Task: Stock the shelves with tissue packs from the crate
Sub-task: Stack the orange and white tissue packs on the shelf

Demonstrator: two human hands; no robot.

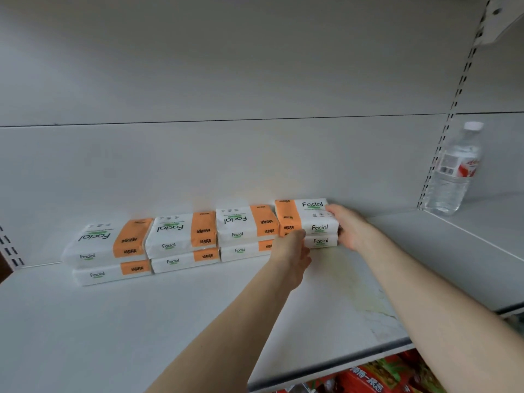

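Both hands holding the end stack of tissue packs on a shelf.
Nearest us, red packets (368,375) show below the shelf (170,321) edge. Further in, our left hand (292,251) holds the front-left of the rightmost stack (314,222), two packs high, with curled fingers; our right hand (351,228) grips its right end, thumb on top. Three like stacks (181,236) continue the row leftward against the back panel. Farther right, a water bottle (453,171) stands upright on the adjoining shelf.
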